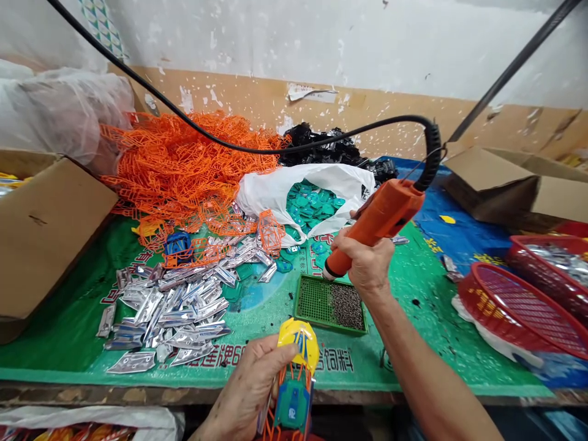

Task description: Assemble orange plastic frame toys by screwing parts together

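Observation:
My left hand (250,376) pinches a small plastic assembly with a yellow rounded top piece (299,340), orange wire-like bars and a green plate (293,404). It is near the table's front edge. My right hand (367,266) is wrapped round an orange electric screwdriver (376,214), its nose pointing down and left. The tip hovers over or near the back edge of a green perforated tray (315,300); contact cannot be made out. Small dark screws (346,305) fill the tray's right part. A black cable (294,148) runs from the screwdriver's upper end.
Shiny metallic strips (169,312) lie heaped at left, orange plastic frames (197,159) behind them. A white bag (261,187) holds green plates (312,205). Black parts (321,144) lie at the back. Cardboard boxes (50,226) flank both sides; red baskets (496,306) are at right.

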Action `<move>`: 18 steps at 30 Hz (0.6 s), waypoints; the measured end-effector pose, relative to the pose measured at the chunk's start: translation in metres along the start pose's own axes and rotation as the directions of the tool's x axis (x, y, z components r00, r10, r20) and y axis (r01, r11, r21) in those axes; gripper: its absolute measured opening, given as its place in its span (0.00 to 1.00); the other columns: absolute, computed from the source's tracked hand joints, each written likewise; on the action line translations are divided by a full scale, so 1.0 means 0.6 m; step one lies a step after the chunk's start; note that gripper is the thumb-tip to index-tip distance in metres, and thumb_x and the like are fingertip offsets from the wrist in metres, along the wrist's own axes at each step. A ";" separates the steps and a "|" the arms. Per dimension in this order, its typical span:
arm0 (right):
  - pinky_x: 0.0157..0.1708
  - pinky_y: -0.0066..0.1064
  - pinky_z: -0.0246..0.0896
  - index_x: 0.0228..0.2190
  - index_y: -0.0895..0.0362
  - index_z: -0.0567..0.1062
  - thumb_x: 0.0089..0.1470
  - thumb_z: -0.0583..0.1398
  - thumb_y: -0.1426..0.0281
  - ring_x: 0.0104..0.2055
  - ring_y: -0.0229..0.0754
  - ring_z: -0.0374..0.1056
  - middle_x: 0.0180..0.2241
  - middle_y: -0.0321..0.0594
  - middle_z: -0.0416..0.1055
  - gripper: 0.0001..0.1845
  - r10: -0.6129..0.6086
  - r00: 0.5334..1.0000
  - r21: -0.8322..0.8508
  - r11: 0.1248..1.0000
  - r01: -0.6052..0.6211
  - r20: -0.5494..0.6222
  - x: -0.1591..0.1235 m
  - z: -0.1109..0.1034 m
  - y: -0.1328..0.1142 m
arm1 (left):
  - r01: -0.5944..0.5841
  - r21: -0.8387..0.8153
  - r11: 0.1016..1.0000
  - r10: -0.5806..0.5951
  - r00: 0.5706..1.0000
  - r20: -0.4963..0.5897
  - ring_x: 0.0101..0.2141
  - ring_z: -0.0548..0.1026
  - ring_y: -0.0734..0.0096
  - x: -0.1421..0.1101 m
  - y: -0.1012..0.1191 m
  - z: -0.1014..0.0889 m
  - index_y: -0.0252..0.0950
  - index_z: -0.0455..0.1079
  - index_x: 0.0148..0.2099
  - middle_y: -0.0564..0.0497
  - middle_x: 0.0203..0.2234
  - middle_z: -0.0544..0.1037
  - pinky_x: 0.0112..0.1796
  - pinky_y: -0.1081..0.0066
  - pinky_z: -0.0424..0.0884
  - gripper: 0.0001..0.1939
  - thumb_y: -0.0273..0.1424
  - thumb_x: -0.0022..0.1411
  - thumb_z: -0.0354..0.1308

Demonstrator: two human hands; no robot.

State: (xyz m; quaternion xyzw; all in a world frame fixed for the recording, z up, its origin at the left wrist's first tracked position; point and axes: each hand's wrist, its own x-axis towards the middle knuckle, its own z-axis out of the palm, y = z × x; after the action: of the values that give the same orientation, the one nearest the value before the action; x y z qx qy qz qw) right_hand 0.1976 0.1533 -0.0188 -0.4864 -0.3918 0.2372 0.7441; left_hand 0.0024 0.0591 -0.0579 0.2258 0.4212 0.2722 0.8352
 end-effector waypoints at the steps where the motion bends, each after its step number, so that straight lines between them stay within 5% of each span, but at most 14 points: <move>1: 0.28 0.33 0.61 0.31 0.56 0.70 0.33 0.65 0.73 0.23 0.36 0.63 0.21 0.29 0.67 0.18 0.001 1.000 -0.004 1.000 -0.001 0.000 0.000 -0.001 0.001 | 0.002 0.006 1.000 -0.002 1.000 -0.004 0.17 0.67 0.80 0.000 0.000 0.000 0.29 0.74 0.29 0.51 0.17 0.73 0.19 0.80 0.63 0.17 0.38 0.45 0.70; 18: 0.28 0.34 0.62 0.25 0.57 0.71 0.32 0.65 0.73 0.25 0.37 0.64 0.24 0.32 0.68 0.12 0.001 1.000 -0.032 0.999 -0.001 0.003 -0.005 0.000 0.002 | 0.001 0.000 1.000 -0.001 1.000 0.009 0.16 0.66 0.80 0.000 0.002 0.004 0.30 0.74 0.27 0.52 0.16 0.72 0.18 0.81 0.61 0.16 0.38 0.45 0.70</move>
State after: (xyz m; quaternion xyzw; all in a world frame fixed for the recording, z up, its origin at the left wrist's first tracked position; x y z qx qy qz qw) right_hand 0.1959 0.1517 -0.0208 -0.4980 -0.3966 0.2319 0.7354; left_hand 0.0041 0.0592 -0.0557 0.2268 0.4176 0.2708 0.8372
